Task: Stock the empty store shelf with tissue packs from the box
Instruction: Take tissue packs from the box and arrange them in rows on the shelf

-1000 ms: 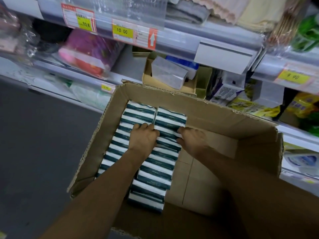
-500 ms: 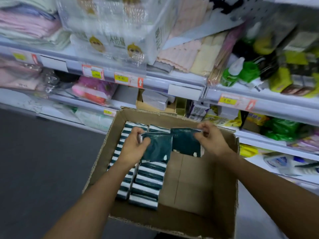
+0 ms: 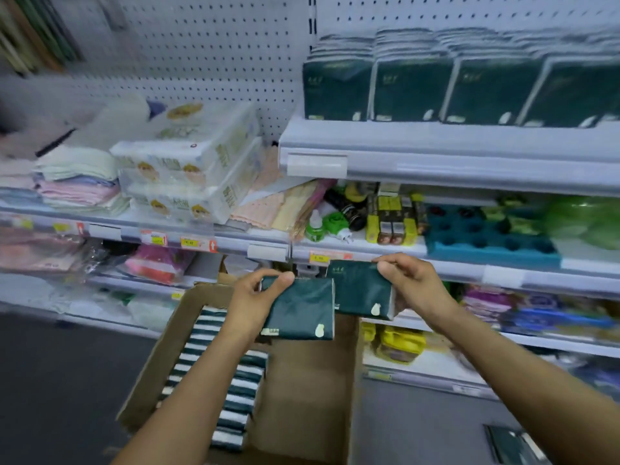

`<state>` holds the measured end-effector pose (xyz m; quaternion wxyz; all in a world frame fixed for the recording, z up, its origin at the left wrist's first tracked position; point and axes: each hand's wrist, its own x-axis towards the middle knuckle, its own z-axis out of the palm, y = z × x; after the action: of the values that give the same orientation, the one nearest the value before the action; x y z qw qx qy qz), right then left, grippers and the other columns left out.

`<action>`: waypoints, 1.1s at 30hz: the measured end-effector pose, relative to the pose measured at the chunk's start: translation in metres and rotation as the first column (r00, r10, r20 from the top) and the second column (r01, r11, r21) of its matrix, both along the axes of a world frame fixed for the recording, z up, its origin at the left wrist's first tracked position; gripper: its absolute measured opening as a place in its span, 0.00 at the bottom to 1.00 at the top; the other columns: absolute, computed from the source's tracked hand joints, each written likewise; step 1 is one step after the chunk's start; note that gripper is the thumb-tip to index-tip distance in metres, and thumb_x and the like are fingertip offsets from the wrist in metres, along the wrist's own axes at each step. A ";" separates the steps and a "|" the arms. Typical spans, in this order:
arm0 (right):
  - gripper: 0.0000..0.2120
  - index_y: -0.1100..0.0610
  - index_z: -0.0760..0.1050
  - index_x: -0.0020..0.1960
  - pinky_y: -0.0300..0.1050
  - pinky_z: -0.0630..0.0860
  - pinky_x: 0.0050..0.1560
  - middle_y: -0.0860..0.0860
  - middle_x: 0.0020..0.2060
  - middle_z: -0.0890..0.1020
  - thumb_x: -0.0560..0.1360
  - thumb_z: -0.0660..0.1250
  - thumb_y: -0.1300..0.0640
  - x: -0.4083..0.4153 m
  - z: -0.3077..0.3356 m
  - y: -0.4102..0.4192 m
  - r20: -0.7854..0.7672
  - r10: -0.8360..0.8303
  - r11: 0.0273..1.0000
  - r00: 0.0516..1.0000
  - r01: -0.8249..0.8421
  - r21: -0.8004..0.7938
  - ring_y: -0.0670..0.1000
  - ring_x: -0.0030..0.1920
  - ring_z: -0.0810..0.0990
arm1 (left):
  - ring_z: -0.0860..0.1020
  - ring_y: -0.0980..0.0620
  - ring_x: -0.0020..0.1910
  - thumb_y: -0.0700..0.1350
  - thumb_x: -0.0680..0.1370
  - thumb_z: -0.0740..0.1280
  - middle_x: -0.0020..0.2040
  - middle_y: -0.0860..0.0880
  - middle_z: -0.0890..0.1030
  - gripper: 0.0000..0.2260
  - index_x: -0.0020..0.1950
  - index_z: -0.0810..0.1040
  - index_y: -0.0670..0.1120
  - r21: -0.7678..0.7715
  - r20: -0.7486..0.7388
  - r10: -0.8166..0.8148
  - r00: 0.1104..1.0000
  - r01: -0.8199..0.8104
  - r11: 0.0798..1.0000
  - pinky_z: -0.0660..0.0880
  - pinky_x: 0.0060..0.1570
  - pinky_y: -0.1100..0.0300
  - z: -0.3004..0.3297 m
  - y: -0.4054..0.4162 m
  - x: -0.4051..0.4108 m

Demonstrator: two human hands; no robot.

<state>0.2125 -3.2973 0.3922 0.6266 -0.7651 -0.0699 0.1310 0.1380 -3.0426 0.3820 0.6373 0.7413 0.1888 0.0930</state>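
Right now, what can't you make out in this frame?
- Price tags, head view: motion blur, print unreadable.
- Cardboard box, head view: near end cut off by bottom edge; forearms cover some packs.
- Right hand fingers: hidden behind its tissue pack.
- Shelf row of packs: runs past right edge, count unknown.

Two dark green packs [image 3: 298,310] with small white marks hang above the brown box [image 3: 312,391]. In the box, packs [image 3: 231,397] show green and white stripes. Above the box, a pale grey shelf [image 3: 469,156] carries dark green packs [image 3: 412,88]; a teal tray [image 3: 489,239] lies below that.
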 end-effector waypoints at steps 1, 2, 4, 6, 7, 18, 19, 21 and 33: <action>0.04 0.56 0.79 0.50 0.46 0.78 0.25 0.53 0.36 0.81 0.79 0.66 0.57 -0.002 0.009 -0.020 -0.002 -0.016 1.000 1.000 0.016 0.018 0.50 0.30 0.81 | 0.79 0.58 0.35 0.47 0.73 0.74 0.37 0.53 0.82 0.05 0.39 0.82 0.49 0.003 0.024 0.010 1.000 -0.010 1.000 0.74 0.33 0.66 0.009 -0.019 0.000; 0.04 0.55 0.79 0.49 0.47 0.78 0.26 0.54 0.37 0.81 0.79 0.66 0.57 -0.004 0.018 -0.042 -0.002 -0.029 0.999 1.000 0.029 0.031 0.49 0.31 0.81 | 0.80 0.56 0.36 0.48 0.73 0.74 0.38 0.51 0.82 0.06 0.38 0.82 0.49 0.005 0.045 0.017 0.999 -0.017 1.000 0.74 0.35 0.64 0.017 -0.039 0.001; 0.03 0.56 0.79 0.49 0.47 0.79 0.26 0.57 0.40 0.81 0.78 0.67 0.57 -0.005 0.036 -0.087 0.013 -0.036 0.999 0.999 0.036 0.034 0.48 0.33 0.82 | 0.80 0.52 0.39 0.50 0.74 0.74 0.38 0.52 0.83 0.06 0.37 0.83 0.51 0.015 0.077 0.010 0.997 -0.011 1.000 0.76 0.40 0.57 0.032 -0.079 0.002; 0.04 0.56 0.79 0.50 0.47 0.79 0.28 0.62 0.42 0.81 0.76 0.69 0.57 -0.006 0.057 -0.133 0.043 -0.022 1.000 0.999 0.022 0.009 0.49 0.36 0.82 | 0.81 0.50 0.41 0.51 0.73 0.74 0.38 0.53 0.83 0.07 0.37 0.83 0.52 0.028 0.095 -0.011 0.995 0.008 1.000 0.77 0.43 0.51 0.049 -0.123 0.004; 0.05 0.57 0.79 0.51 0.47 0.79 0.28 0.64 0.44 0.81 0.76 0.70 0.58 -0.005 0.068 -0.156 0.059 -0.015 1.000 0.998 0.015 0.000 0.50 0.36 0.82 | 0.81 0.48 0.42 0.52 0.73 0.74 0.39 0.51 0.83 0.07 0.37 0.83 0.51 0.015 0.104 -0.011 0.995 0.010 1.000 0.77 0.43 0.50 0.058 -0.145 0.005; 0.08 0.49 0.82 0.53 0.45 0.78 0.32 0.52 0.31 0.72 0.75 0.71 0.58 0.021 0.188 -0.354 0.427 -0.176 0.979 0.887 0.203 -0.018 0.49 0.38 0.77 | 0.81 0.51 0.41 0.51 0.76 0.72 0.41 0.47 0.83 0.09 0.42 0.82 0.46 0.086 0.282 -0.132 0.950 0.112 0.990 0.72 0.38 0.56 0.143 -0.327 0.059; 0.08 0.50 0.81 0.54 0.44 0.78 0.32 0.48 0.29 0.74 0.75 0.71 0.58 0.027 0.195 -0.363 0.456 -0.212 0.972 0.864 0.235 0.007 0.47 0.37 0.79 | 0.80 0.52 0.40 0.50 0.76 0.72 0.41 0.47 0.83 0.09 0.42 0.82 0.45 0.111 0.302 -0.142 0.943 0.113 0.987 0.71 0.37 0.57 0.149 -0.334 0.064; 0.09 0.52 0.80 0.55 0.46 0.79 0.32 0.42 0.29 0.78 0.76 0.70 0.59 0.042 0.207 -0.382 0.523 -0.288 0.950 0.802 0.308 0.051 0.44 0.36 0.80 | 0.79 0.50 0.41 0.50 0.76 0.71 0.41 0.47 0.83 0.10 0.43 0.82 0.44 0.132 0.330 -0.165 0.929 0.127 0.983 0.71 0.38 0.56 0.160 -0.351 0.078; 0.10 0.43 0.78 0.56 0.43 0.73 0.51 0.48 0.51 0.80 0.75 0.70 0.51 0.148 0.193 -0.390 0.697 -0.111 0.879 0.708 0.397 -0.263 0.46 0.47 0.75 | 0.80 0.56 0.39 0.56 0.75 0.71 0.41 0.50 0.83 0.11 0.42 0.82 0.49 0.212 0.368 -0.248 0.896 0.178 0.961 0.72 0.35 0.66 0.200 -0.371 0.174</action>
<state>0.3609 -3.6874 0.5851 0.4047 -0.8726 -0.1513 -0.2278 0.3116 -3.4132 0.5816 0.6016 0.7764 -0.0336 0.1846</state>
